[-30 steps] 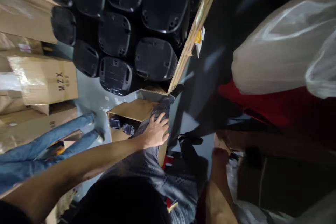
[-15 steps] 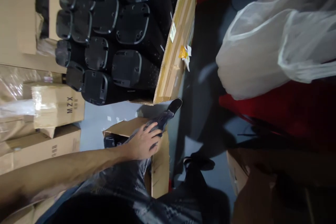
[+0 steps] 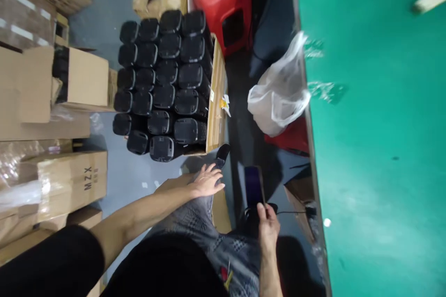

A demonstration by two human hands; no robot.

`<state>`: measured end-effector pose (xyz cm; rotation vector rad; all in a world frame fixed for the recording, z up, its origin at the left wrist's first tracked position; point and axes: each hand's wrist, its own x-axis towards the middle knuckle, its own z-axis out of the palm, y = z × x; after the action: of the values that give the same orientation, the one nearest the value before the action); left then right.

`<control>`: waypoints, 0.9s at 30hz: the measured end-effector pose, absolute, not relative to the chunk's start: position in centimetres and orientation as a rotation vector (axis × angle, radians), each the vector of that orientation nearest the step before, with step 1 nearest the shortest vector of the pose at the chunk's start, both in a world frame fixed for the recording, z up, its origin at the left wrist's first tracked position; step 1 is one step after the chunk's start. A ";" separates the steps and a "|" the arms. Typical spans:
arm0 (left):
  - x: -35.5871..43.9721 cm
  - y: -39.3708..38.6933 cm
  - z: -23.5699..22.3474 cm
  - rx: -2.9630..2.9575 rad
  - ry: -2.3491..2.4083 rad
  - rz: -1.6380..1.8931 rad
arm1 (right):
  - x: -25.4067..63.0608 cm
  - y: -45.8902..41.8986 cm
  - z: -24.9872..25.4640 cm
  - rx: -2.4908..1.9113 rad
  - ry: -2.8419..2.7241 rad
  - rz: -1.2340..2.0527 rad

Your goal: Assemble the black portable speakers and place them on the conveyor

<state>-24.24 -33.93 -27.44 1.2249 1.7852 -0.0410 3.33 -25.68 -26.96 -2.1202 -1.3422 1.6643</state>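
My left hand (image 3: 208,181) lies flat on the knee of my patterned grey trousers (image 3: 188,222), its fingers spread and holding nothing. In my right hand (image 3: 267,225) is a smartphone (image 3: 254,186), gripped at its lower end between thumb and fingers. The phone's screen looks dark, and it hangs over the floor between my legs and the green table. Just beyond my left hand, several black plastic housings (image 3: 166,72) with rounded corners stand in close rows beside a cardboard wall (image 3: 216,97).
To the right is a green tabletop (image 3: 376,158). A white plastic bag (image 3: 275,97) hangs beside its edge, above something red. A red stool (image 3: 223,0) stands at the back. Cardboard boxes (image 3: 75,183) are stacked along the left. An open carton (image 3: 220,209) sits beneath my leg.
The view has drawn back and swung right, bringing the green table into sight. My right hand has come into view with the phone. My left hand stays on my knee.
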 end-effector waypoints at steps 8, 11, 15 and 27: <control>-25.8 -30.4 -16.5 0.856 1.140 0.664 | -0.6 -22.5 -13.9 -1.674 -1.482 1.912; -25.7 -27.1 -12.4 0.754 1.202 0.766 | -1.3 -21.2 -11.5 -1.616 -1.427 1.829; -24.4 -21.5 -8.1 0.719 1.129 0.797 | -1.3 -21.4 -8.6 -1.571 -1.276 1.675; -11.2 -12.2 -2.9 0.898 0.965 0.879 | 3.3 -19.2 -4.0 -1.485 -0.786 1.295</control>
<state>-11.24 -12.16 -2.88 0.8977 0.9651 0.8789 3.28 -19.19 -3.95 -1.4847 -0.7859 1.2952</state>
